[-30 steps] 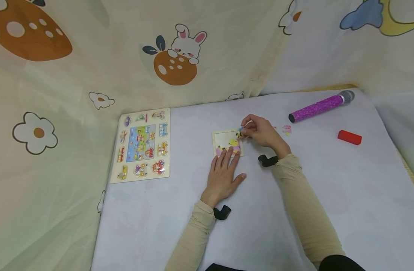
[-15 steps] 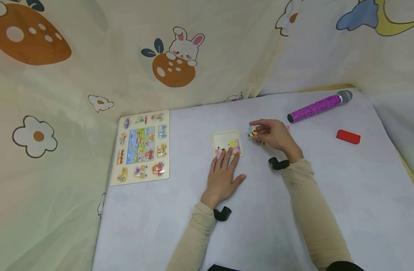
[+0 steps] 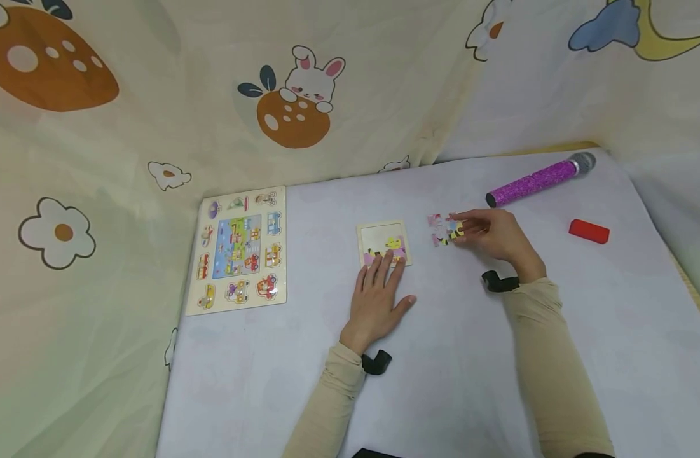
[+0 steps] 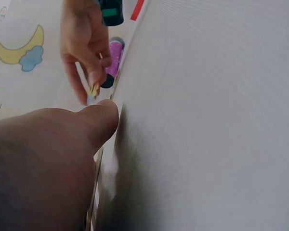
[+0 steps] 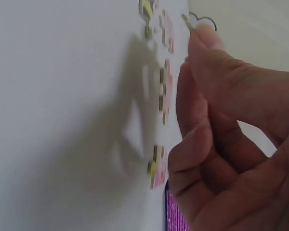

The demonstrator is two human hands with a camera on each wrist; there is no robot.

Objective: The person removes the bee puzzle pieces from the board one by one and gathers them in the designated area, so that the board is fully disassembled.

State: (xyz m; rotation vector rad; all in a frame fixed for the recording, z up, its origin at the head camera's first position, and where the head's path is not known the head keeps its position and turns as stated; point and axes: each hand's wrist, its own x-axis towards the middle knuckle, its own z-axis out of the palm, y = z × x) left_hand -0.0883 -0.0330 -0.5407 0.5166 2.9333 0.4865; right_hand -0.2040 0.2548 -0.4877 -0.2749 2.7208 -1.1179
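My left hand [image 3: 375, 305] lies with fingers spread, its fingertips resting on the lower edge of a small square puzzle board [image 3: 383, 231]. Pink and yellow picture pieces fill the board's lower part; its upper part is bare. To the right, my right hand [image 3: 498, 236] pinches a yellow, black and blue jigsaw piece [image 3: 456, 230] between thumb and fingertip, above the table. In the right wrist view that piece [image 5: 188, 21] shows edge-on. Loose pink jigsaw pieces [image 3: 435, 221] lie beside and below this hand, some hidden by it.
At the left lies a larger vehicle puzzle board [image 3: 278, 254]. A purple glitter microphone [image 3: 535, 183] lies at the back right, with a red block [image 3: 590, 231] in front of it. A printed curtain [image 3: 212, 121] hangs behind the white table [image 3: 441, 369].
My right hand has moved right, away from the small board, carrying the yellow and black piece over to the loose pieces. My left hand has stayed on the board.
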